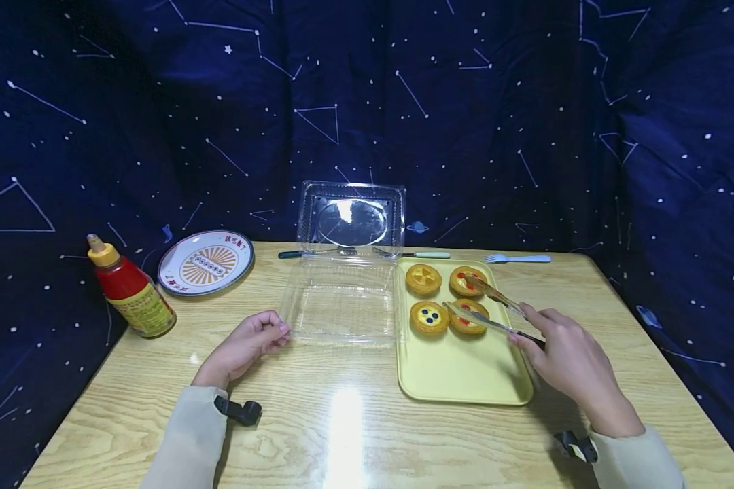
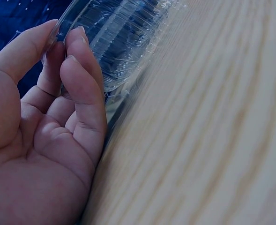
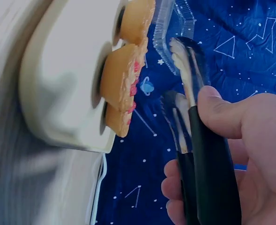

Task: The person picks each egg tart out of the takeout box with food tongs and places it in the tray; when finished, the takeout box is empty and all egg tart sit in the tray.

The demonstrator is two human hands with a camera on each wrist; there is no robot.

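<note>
At the near left corner of an open clear plastic container (image 1: pixel 345 309), my left hand (image 1: pixel 251 343) pinches the rim between thumb and fingers; the left wrist view shows the container wall (image 2: pixel 123 42) at the fingertips. My right hand (image 1: pixel 571 356) holds black-handled metal tongs (image 3: pixel 212 164), their tips spread apart above the egg tarts. A yellow tray (image 1: pixel 465 373) bears several tarts: a plain yellow one (image 1: pixel 423 280), one with blue dots (image 1: pixel 429 318), and two with red pieces, the far one (image 1: pixel 461 280) and the near one (image 1: pixel 463 324). The tongs partly cover both red-topped tarts.
Beyond the container lie a dark-handled fork (image 1: pixel 290 255) and a pale-handled fork (image 1: pixel 434 255). A light blue fork (image 1: pixel 520 259) is behind the tray. At the left stand a patterned plate (image 1: pixel 177 272), leaning, and a red sauce bottle (image 1: pixel 137 305). A dark starry cloth (image 1: pixel 465 136) hangs behind.
</note>
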